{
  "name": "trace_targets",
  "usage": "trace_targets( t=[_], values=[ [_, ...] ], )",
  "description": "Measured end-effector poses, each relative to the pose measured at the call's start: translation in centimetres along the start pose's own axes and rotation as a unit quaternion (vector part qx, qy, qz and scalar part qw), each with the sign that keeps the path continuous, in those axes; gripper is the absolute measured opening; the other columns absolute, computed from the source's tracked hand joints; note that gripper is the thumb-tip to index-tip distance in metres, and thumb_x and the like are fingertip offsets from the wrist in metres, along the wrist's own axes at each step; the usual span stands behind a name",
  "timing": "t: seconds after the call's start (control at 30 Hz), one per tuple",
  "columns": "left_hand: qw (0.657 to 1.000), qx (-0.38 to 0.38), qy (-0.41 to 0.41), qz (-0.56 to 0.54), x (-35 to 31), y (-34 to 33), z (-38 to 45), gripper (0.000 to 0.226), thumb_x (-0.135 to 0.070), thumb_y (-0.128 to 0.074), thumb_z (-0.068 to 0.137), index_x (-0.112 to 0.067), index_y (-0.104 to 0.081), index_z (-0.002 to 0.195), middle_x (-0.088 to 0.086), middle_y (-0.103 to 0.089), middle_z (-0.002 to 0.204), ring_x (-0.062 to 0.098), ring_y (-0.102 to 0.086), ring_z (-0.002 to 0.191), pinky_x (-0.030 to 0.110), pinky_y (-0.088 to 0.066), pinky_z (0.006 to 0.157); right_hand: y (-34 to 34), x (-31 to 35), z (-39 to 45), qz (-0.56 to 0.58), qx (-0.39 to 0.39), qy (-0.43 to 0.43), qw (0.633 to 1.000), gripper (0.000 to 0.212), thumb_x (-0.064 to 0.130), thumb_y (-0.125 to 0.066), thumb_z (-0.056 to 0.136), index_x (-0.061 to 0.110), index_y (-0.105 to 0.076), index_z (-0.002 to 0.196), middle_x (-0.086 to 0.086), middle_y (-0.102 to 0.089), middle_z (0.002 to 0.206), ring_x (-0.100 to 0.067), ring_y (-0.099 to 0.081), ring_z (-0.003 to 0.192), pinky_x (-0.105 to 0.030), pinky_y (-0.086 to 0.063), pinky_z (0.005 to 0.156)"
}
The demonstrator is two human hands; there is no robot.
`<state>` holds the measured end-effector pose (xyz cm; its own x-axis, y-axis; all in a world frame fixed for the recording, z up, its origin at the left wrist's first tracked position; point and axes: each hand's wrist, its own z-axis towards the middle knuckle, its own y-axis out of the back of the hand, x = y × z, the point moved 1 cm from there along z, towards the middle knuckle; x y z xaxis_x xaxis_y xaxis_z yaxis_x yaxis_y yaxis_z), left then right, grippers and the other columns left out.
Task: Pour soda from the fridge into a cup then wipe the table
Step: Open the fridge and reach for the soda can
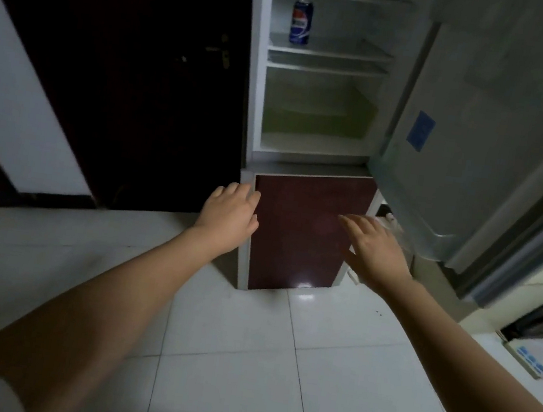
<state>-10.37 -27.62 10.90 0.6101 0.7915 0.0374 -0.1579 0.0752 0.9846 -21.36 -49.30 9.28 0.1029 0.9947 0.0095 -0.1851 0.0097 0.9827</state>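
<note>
A blue soda can (301,22) stands upright at the left end of a glass shelf inside the fridge (318,143), whose upper door (472,135) is swung wide to the right. My left hand (229,215) hovers with loose fingers in front of the dark red lower fridge door (304,234), well below the can. My right hand (375,249) is stretched out with spread fingers before the same lower door, empty. No cup or cloth is in view.
A dark wooden door (135,77) with a brass handle stands left of the fridge. White tiled floor (243,357) spreads below my arms. A power strip (524,356) lies on the floor at the right, near a low white ledge.
</note>
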Motion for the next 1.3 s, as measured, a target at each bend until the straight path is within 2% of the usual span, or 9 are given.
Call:
trace_targets(
  t=[0.1, 0.2, 0.53, 0.73, 0.9, 1.1, 1.2, 1.3],
  values=[
    [1.000, 0.009, 0.015, 0.005, 0.0, -0.8, -0.3, 0.044, -0.028, -0.040, 0.094, -0.009, -0.042, 0.134, 0.012, -0.045, 0.135, 0.028, -0.040, 0.125, 0.038, -0.032, 0.103, -0.8, 0.1, 0.5, 0.007, 0.041, 0.019, 0.999, 0.056, 0.034, -0.049, 0.092, 0.018, -0.031, 0.142, -0.004, -0.038, 0.146, -0.024, -0.032, 0.134, -0.038, -0.033, 0.106],
    [1.000, 0.004, 0.026, -0.002, -0.9, -1.2, 0.1, 0.043, -0.029, -0.040, 0.094, -0.007, -0.045, 0.131, 0.012, -0.048, 0.131, 0.028, -0.042, 0.123, 0.038, -0.032, 0.102, -1.1, -0.5, 1.0, 0.007, 0.049, 0.032, 0.998, 0.057, 0.038, -0.049, 0.092, 0.019, -0.030, 0.142, -0.003, -0.038, 0.146, -0.023, -0.032, 0.135, -0.036, -0.032, 0.106],
    [0.998, -0.018, 0.049, -0.023, -4.8, -2.5, 3.5, 0.046, -0.032, -0.037, 0.096, -0.009, -0.040, 0.136, 0.009, -0.044, 0.138, 0.024, -0.037, 0.130, 0.035, -0.026, 0.108, -1.5, -4.5, 3.3, 0.018, 0.006, 0.035, 0.999, 0.054, 0.035, -0.050, 0.092, 0.014, -0.037, 0.139, -0.007, -0.045, 0.141, -0.027, -0.038, 0.130, -0.039, -0.034, 0.102],
    [0.997, -0.038, 0.055, -0.032, -4.7, -3.0, 7.3, 0.049, -0.034, -0.037, 0.096, -0.010, -0.037, 0.139, 0.007, -0.043, 0.139, 0.023, -0.035, 0.131, 0.034, -0.024, 0.109, -1.4, -6.2, 6.4, 0.017, -0.009, 0.024, 1.000, 0.054, 0.036, -0.047, 0.093, 0.016, -0.032, 0.142, -0.004, -0.040, 0.145, -0.024, -0.034, 0.134, -0.036, -0.031, 0.104],
    [0.997, -0.045, 0.053, -0.039, -3.2, -4.1, 12.5, 0.048, -0.034, -0.039, 0.096, -0.011, -0.039, 0.138, 0.008, -0.045, 0.138, 0.023, -0.037, 0.131, 0.036, -0.026, 0.111, -2.2, -7.9, 11.0, 0.029, -0.016, 0.004, 0.999, 0.055, 0.037, -0.047, 0.093, 0.015, -0.034, 0.141, -0.007, -0.042, 0.143, -0.026, -0.034, 0.133, -0.037, -0.031, 0.104],
    [0.997, -0.058, 0.038, -0.042, -0.1, -5.5, 22.4, 0.048, -0.033, -0.041, 0.095, -0.010, -0.041, 0.136, 0.009, -0.046, 0.137, 0.025, -0.037, 0.130, 0.035, -0.026, 0.108, -3.6, -10.0, 20.5, 0.023, -0.016, -0.020, 0.999, 0.056, 0.038, -0.046, 0.093, 0.014, -0.032, 0.141, -0.008, -0.043, 0.141, -0.027, -0.034, 0.132, -0.040, -0.034, 0.101],
    [0.997, -0.050, 0.032, -0.045, 1.8, -6.0, 27.7, 0.046, -0.032, -0.042, 0.094, -0.009, -0.044, 0.134, 0.011, -0.049, 0.133, 0.026, -0.040, 0.127, 0.036, -0.028, 0.107, -4.2, -10.8, 25.7, 0.053, -0.016, -0.028, 0.998, 0.055, 0.032, -0.050, 0.091, 0.011, -0.035, 0.140, -0.010, -0.045, 0.139, -0.028, -0.036, 0.129, -0.037, -0.034, 0.100],
    [0.998, -0.042, 0.027, -0.039, 3.6, -6.4, 32.2, 0.045, -0.032, -0.043, 0.094, -0.008, -0.045, 0.132, 0.012, -0.049, 0.132, 0.027, -0.041, 0.126, 0.036, -0.029, 0.106, -4.5, -11.7, 30.2, 0.081, -0.037, -0.021, 0.996, 0.053, 0.024, -0.059, 0.087, 0.006, -0.044, 0.134, -0.016, -0.051, 0.133, -0.033, -0.044, 0.123, -0.038, -0.037, 0.098]
  ],
)
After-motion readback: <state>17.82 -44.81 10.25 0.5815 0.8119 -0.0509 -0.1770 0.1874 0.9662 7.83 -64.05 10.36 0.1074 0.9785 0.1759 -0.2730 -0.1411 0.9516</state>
